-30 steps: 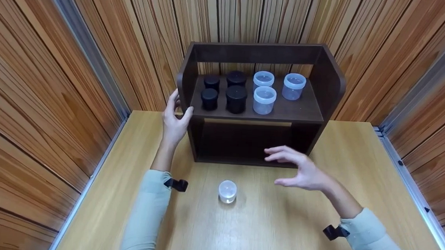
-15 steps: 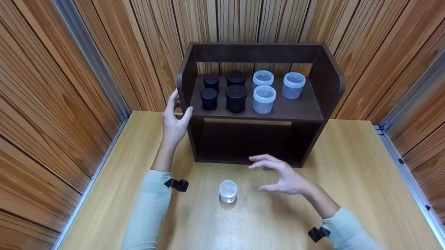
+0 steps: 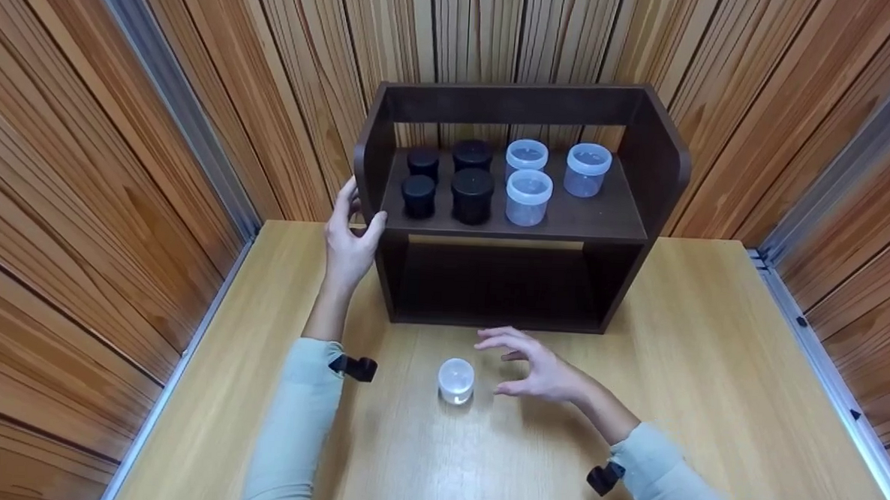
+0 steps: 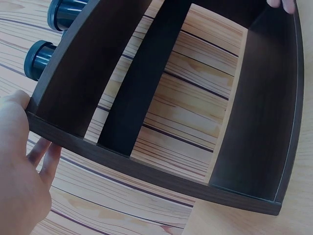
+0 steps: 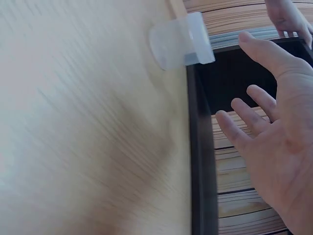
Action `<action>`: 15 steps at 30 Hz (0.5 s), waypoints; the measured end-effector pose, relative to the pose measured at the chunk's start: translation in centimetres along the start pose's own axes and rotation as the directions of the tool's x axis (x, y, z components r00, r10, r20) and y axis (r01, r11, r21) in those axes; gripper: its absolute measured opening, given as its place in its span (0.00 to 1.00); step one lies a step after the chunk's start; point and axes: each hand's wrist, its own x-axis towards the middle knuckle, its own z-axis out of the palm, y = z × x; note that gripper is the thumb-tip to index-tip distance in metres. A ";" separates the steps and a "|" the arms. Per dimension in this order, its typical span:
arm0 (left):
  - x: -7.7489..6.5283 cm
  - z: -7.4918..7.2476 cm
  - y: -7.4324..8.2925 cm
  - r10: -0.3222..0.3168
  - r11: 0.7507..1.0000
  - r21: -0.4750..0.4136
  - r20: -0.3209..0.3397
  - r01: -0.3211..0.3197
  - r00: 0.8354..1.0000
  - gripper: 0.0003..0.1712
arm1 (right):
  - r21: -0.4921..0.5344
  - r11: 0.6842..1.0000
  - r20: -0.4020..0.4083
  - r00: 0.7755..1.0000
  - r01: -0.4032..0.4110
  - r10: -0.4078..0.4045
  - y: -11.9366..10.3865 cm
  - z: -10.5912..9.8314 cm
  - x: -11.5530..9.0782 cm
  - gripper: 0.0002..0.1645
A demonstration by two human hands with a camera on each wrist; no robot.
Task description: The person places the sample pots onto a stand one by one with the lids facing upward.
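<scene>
A small translucent lidded jar (image 3: pixel 456 382) stands upright on the wooden table in front of a dark brown two-tier shelf (image 3: pixel 593 223). My left hand (image 3: pixel 349 249) grips the shelf's left side panel, thumb on the front edge and fingers behind it; the left wrist view shows this hand (image 4: pixel 22 166) on the panel too. Just right of the small jar hovers my right hand (image 3: pixel 533 370), thumb and fingers spread apart and holding nothing. In the right wrist view the jar (image 5: pixel 178 41) lies beyond the fingertips.
On the shelf's upper tier stand several black lidded jars (image 3: pixel 472 196) at the left and three translucent jars (image 3: pixel 527 201) toward the right. Wood-patterned walls (image 3: pixel 294 93) enclose the table (image 3: pixel 697 314) at the back and both sides.
My right hand has moved left and toward me, from in front of the shelf's lower tier to beside the small jar. The left hand keeps its grip on the shelf.
</scene>
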 end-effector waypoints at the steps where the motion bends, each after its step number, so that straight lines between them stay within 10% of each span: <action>1: 0.0 0.0 0.0 -0.002 1.000 -0.004 0.000 0.002 1.000 0.38 | 0.010 1.000 0.001 1.000 -0.005 0.005 0.2 0.3 0.1 0.38; 15: -0.1 0.0 0.0 -0.004 1.000 -0.016 -0.002 0.004 1.000 0.38 | 0.091 0.995 0.033 0.998 -0.052 0.049 1.6 3.6 1.5 0.40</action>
